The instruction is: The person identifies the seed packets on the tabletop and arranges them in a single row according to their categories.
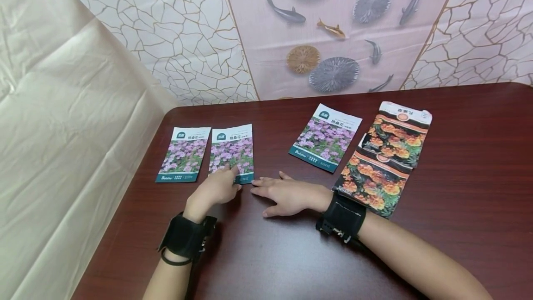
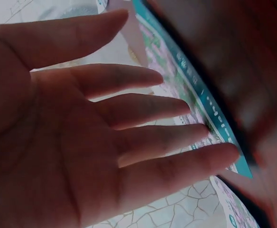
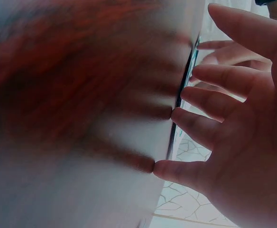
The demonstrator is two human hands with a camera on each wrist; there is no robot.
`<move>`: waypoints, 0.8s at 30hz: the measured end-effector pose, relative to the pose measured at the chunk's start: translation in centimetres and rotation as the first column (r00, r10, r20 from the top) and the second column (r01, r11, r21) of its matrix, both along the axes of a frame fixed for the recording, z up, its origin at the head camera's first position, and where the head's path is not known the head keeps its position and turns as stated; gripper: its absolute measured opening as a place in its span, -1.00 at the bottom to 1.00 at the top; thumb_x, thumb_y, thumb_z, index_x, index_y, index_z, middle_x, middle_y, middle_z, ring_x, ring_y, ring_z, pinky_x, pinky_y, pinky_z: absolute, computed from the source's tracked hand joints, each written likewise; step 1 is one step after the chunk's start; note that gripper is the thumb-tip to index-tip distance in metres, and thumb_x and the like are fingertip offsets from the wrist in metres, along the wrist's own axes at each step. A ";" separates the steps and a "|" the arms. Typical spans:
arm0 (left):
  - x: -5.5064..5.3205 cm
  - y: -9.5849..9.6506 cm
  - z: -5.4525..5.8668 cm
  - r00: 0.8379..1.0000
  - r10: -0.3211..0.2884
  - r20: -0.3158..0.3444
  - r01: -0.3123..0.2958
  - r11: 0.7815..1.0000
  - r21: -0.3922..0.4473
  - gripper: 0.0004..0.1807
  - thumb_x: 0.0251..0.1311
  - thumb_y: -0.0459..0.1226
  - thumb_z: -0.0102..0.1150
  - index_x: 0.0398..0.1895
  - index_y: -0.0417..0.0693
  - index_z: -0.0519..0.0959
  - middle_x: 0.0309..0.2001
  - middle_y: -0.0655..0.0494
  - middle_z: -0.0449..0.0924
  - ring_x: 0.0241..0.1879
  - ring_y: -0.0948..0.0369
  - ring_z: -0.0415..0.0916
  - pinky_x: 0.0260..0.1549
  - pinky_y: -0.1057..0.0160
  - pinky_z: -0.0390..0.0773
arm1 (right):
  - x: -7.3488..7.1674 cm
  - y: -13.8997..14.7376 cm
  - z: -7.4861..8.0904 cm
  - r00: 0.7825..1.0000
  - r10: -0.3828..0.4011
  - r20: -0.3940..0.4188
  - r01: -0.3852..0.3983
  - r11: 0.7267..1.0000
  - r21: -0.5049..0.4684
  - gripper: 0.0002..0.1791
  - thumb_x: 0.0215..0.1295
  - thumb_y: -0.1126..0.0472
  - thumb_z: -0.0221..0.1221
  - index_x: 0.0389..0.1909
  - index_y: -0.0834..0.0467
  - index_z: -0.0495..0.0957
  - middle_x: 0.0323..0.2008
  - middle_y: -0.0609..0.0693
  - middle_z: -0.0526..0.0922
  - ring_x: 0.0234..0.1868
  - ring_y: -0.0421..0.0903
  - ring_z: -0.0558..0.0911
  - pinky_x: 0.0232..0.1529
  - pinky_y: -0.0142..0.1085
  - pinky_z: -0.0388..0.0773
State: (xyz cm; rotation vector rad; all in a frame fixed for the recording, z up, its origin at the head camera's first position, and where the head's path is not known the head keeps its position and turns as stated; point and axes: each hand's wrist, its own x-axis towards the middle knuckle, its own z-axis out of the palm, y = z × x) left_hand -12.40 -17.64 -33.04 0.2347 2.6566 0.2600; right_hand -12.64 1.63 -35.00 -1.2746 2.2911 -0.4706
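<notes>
My left hand [image 1: 218, 185] lies over the lower part of a seed packet [image 1: 232, 145] with pink-purple flowers and a teal lower band. In the left wrist view its fingers [image 2: 143, 110] are straight and spread, fingertips right at the packet. My right hand [image 1: 291, 195] is palm down on the table, just right of that packet's lower corner. The right wrist view shows its straight, spread fingers [image 3: 195, 128] with tips on the tabletop. A matching purple-flower packet [image 1: 184, 154] lies to the left, and another purple-flower packet [image 1: 326, 137] is tilted beyond my right hand.
Two orange-flower seed packets [image 1: 395, 135] overlap at the right, the nearer one [image 1: 374, 179] partly behind my right wrist's black strap [image 1: 343, 216]. The dark red-brown table [image 1: 470, 175] meets a patterned cloth [image 1: 191, 27] at the back and a cream cloth [image 1: 62, 119] at the left.
</notes>
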 end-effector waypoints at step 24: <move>-1.0 -0.9 -1.0 0.997 0.053 -0.063 -0.055 0.998 -0.018 -0.51 0.33 -0.25 -0.05 0.22 -0.39 0.27 0.27 -0.36 0.14 0.12 -0.15 0.31 0.02 -0.07 0.36 | 0.2 0.9 0.0 1.000 -0.017 0.012 0.018 0.995 -0.097 -0.41 0.29 0.06 0.09 0.30 0.14 0.24 0.32 0.07 0.20 0.36 0.01 0.09 0.27 0.14 -0.11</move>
